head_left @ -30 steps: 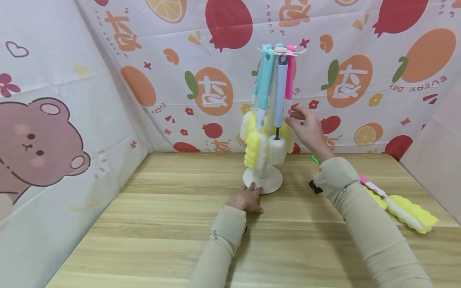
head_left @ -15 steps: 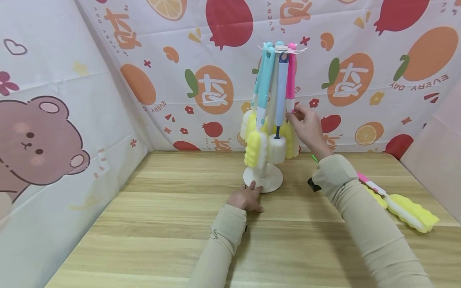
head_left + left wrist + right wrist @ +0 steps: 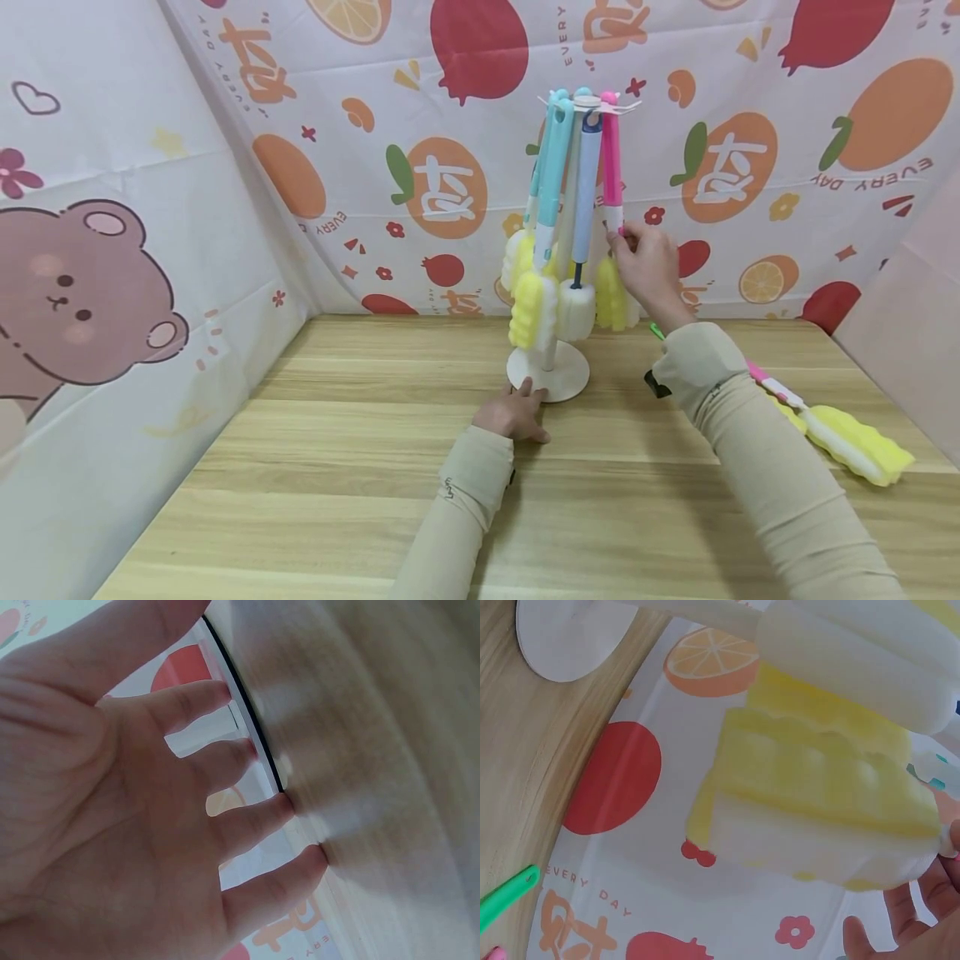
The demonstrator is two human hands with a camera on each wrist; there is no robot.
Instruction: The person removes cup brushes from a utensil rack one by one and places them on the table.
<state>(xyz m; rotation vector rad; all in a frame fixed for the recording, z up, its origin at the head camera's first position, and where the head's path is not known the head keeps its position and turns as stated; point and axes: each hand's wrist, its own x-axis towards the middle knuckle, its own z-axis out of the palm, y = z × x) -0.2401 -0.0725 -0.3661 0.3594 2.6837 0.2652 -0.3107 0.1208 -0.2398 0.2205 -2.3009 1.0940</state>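
Note:
A white stand [image 3: 566, 377] holds several hanging cleaning brushes. My right hand [image 3: 648, 262] pinches the lower white part of a pink-handled sponge brush [image 3: 611, 162], whose top is at the rack. Its yellow and white sponge head [image 3: 817, 795] fills the middle of the right wrist view, with the fingers at its right end. Beside it hang a pale blue-handled brush [image 3: 586, 196] with a white sponge and teal-handled brushes [image 3: 553, 171] with yellow and white sponges. My left hand [image 3: 512, 415] rests at the stand's base, its fingers extended; the left wrist view shows fingertips at the base's edge.
At the right of the wooden table [image 3: 337, 467] lies a pink and white brush with a yellow sponge [image 3: 855, 442], partly behind the right sleeve. A green handle [image 3: 508, 896] and a black piece [image 3: 657, 384] lie near that forearm. Printed cloth [image 3: 330, 225] hangs behind.
My right hand has closed its fingers on the pink-handled brush and drawn its lower end slightly to the right, away from the pole. The left hand has stayed at the base.

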